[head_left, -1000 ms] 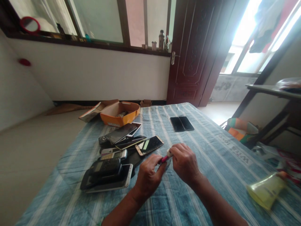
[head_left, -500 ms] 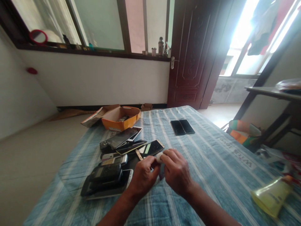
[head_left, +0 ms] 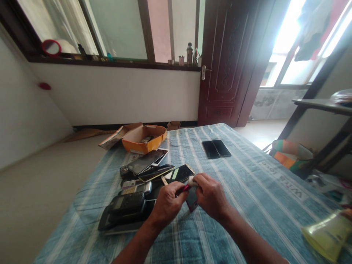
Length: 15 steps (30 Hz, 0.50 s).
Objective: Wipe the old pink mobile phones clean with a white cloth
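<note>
My left hand [head_left: 169, 201] pinches a small dark pink-edged object [head_left: 191, 201], perhaps a phone, which hangs between my two hands over the cloth. Pressed to its upper edge, a white wad [head_left: 191, 181] is held in the closed fingers of my right hand [head_left: 210, 194]. Just beyond them lies a gold-framed phone [head_left: 180, 173]. To the left is a pile of phones, with a black device [head_left: 128, 202] on the near part and a dark phone [head_left: 145, 161] on the far part.
Two black phones [head_left: 216, 149] lie side by side on the striped blue cloth [head_left: 242, 183]. An open orange box [head_left: 144, 141] stands at the far left edge. A yellow transparent item [head_left: 326, 234] is at the near right.
The pink edge of the held object now shows more between my hands, and the white wad sits slightly further right. The whole view has shifted a little.
</note>
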Each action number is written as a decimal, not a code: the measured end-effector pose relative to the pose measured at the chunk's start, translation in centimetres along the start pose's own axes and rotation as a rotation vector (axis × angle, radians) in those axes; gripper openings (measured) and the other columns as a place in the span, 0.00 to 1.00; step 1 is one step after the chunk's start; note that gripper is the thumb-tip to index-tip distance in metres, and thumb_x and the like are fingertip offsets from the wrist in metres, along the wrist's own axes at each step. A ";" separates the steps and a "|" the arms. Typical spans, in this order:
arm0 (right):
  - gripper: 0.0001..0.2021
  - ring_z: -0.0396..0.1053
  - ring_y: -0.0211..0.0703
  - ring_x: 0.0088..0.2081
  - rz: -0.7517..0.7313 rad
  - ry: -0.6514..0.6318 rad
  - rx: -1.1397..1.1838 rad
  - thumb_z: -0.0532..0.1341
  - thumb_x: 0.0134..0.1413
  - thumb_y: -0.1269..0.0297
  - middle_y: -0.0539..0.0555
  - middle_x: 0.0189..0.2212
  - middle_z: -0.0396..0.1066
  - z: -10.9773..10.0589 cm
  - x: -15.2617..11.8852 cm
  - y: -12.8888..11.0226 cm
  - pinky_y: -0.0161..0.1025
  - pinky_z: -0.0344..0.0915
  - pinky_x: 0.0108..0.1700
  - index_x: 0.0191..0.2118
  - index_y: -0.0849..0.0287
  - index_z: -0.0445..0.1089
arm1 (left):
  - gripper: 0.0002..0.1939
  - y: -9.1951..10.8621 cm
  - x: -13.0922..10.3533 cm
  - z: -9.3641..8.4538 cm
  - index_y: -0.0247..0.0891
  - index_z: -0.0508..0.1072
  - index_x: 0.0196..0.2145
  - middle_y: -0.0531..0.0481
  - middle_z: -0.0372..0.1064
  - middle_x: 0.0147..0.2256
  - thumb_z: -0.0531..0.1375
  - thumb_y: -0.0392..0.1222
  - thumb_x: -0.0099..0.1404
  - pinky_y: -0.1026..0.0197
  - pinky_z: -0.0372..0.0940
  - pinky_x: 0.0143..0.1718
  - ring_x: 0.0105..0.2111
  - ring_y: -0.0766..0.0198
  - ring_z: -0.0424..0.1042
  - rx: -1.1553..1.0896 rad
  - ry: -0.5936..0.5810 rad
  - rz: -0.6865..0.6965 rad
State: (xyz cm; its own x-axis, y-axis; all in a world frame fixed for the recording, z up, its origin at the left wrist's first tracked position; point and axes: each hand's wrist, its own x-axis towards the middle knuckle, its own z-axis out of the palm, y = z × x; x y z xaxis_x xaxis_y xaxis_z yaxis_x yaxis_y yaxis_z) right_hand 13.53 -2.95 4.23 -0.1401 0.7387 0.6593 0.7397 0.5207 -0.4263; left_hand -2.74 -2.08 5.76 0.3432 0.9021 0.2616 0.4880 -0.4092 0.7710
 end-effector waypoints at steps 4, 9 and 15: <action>0.11 0.66 0.38 0.27 0.111 0.013 0.041 0.52 0.42 0.80 0.49 0.25 0.68 0.1 0.2 1.1 0.32 0.58 0.30 0.27 0.57 0.67 | 0.08 -0.6 0.0 0.3 0.37 0.76 0.32 0.50 0.74 0.30 0.56 0.38 0.60 0.61 0.65 0.35 0.32 0.61 0.73 0.010 0.063 -0.002; 0.13 0.68 0.38 0.29 0.175 0.144 0.120 0.53 0.44 0.78 0.49 0.27 0.71 0.1 0.5 1.5 0.32 0.61 0.33 0.34 0.56 0.69 | 0.08 -1.0 0.4 1.1 0.37 0.76 0.34 0.48 0.74 0.31 0.57 0.39 0.62 0.60 0.66 0.35 0.33 0.60 0.73 0.053 0.187 0.103; 0.16 0.71 0.40 0.34 0.129 0.186 0.153 0.52 0.46 0.79 0.52 0.32 0.73 0.7 0.1 0.6 0.33 0.65 0.37 0.39 0.57 0.69 | 0.08 -1.6 0.3 1.7 0.36 0.75 0.35 0.48 0.73 0.32 0.56 0.39 0.63 0.60 0.67 0.35 0.32 0.61 0.73 0.074 0.218 0.172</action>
State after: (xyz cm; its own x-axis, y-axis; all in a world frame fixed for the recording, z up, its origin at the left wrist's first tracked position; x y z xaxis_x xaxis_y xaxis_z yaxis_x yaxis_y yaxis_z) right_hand 13.52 -2.23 3.61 0.0825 0.7194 0.6896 0.6334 0.4964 -0.5936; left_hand -2.03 -1.36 3.65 0.2495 0.8234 0.5096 0.4977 -0.5605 0.6619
